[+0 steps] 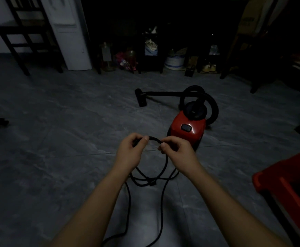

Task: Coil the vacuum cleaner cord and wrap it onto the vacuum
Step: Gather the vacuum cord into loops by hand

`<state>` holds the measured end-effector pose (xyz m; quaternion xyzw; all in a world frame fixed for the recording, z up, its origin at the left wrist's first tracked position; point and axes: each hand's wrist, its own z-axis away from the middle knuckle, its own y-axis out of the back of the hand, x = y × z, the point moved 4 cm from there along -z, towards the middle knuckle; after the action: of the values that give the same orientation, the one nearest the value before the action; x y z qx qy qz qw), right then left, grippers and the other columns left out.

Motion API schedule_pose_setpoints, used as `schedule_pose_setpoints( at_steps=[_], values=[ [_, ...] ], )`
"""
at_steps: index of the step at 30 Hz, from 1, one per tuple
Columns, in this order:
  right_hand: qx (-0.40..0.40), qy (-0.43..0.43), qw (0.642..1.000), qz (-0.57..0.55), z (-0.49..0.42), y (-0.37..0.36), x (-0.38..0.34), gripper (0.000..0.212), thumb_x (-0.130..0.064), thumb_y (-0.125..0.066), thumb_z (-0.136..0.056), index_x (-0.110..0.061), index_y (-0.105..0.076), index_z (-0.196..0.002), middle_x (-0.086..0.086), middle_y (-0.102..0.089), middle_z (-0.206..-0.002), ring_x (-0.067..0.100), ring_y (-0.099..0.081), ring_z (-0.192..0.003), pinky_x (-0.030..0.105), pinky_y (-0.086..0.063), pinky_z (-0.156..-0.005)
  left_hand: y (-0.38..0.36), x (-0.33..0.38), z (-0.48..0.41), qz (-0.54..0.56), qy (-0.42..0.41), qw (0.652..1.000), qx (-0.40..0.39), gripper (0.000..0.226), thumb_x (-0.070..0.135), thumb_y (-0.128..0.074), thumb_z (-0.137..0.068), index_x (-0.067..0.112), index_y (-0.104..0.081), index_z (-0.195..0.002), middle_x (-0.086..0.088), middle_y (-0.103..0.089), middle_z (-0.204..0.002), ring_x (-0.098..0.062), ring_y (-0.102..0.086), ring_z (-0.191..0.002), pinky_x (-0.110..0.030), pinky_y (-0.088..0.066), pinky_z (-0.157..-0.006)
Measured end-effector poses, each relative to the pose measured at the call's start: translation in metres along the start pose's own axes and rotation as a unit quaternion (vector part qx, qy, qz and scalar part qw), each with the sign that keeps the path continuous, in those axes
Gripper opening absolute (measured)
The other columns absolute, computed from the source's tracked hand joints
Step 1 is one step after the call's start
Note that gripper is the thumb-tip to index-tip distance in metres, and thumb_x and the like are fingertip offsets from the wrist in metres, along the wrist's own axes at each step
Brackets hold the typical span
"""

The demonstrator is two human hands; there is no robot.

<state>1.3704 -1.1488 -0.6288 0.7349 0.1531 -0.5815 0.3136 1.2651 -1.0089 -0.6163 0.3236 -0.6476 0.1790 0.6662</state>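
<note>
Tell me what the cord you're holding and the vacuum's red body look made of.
Cord: matte black, probably rubber or soft plastic sheathing; it bends into loose loops and shows no shine. Vacuum body: glossy red, likely hard moulded plastic; a sharp highlight streaks beside its switch. The dim light leaves both open.

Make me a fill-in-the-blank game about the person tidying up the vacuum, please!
1. The left hand and right hand both pinch a black ____.
2. The vacuum has a body that is ____ in colour.
3. Loose loops hang down from the hands onto the grey ____.

Missing words: cord; red; floor.
</note>
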Motion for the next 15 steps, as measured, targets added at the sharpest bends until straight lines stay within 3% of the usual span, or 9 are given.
schedule_pose_setpoints(
  at_steps=[3, 7, 11, 15],
  values=[
    [0.01, -0.009, 1.0, 0.021, 0.0, 0.005, 0.006, 0.012, -0.016, -0.062, -0.096, -0.02, -0.074, -0.093, -0.003, -0.075, -0.085, 0.01, -0.071, -0.086, 0.037, -0.058, -0.087, 0.007, -0.001, -0.002, 0.042, 0.015, 0.998, 0.034, 0.022, 0.027, -0.063, -0.096, 0.007, -0.068, -0.087, 0.012, -0.062, -0.066, 0.004, -0.054, -0.057, -0.014, -0.045, -0.056],
    [0.002, -0.014, 0.999, 0.036, -0.001, 0.005, 0.008, 0.011, -0.019, -0.063, -0.095, -0.019, -0.074, -0.09, -0.005, -0.074, -0.086, 0.009, -0.07, -0.086, 0.037, -0.058, -0.088, 0.013, 0.0, -0.002, 0.071, 0.022, 0.995, 0.063, 0.028, 0.029, -0.063, -0.096, 0.001, -0.067, -0.092, -0.006, -0.06, -0.074, -0.008, -0.053, -0.063, -0.025, -0.048, -0.061],
    [0.005, -0.02, 0.999, 0.038, -0.001, 0.001, 0.009, 0.006, -0.02, -0.069, -0.091, -0.025, -0.072, -0.091, -0.006, -0.074, -0.086, 0.011, -0.07, -0.086, 0.037, -0.059, -0.086, 0.013, 0.001, 0.0, 0.053, 0.015, 0.996, 0.067, 0.026, 0.031, -0.062, -0.096, 0.007, -0.068, -0.09, 0.001, -0.061, -0.071, -0.003, -0.053, -0.06, -0.023, -0.048, -0.06],
    [0.055, -0.007, 0.998, 0.039, -0.003, 0.006, 0.007, 0.004, -0.017, -0.072, -0.088, -0.019, -0.074, -0.092, -0.004, -0.073, -0.084, 0.012, -0.07, -0.083, 0.035, -0.059, -0.082, 0.015, 0.001, 0.0, 0.028, -0.002, 0.997, 0.067, 0.027, 0.03, -0.062, -0.096, 0.005, -0.067, -0.086, 0.011, -0.058, -0.06, 0.001, -0.052, -0.056, -0.019, -0.046, -0.056]
  ],
)
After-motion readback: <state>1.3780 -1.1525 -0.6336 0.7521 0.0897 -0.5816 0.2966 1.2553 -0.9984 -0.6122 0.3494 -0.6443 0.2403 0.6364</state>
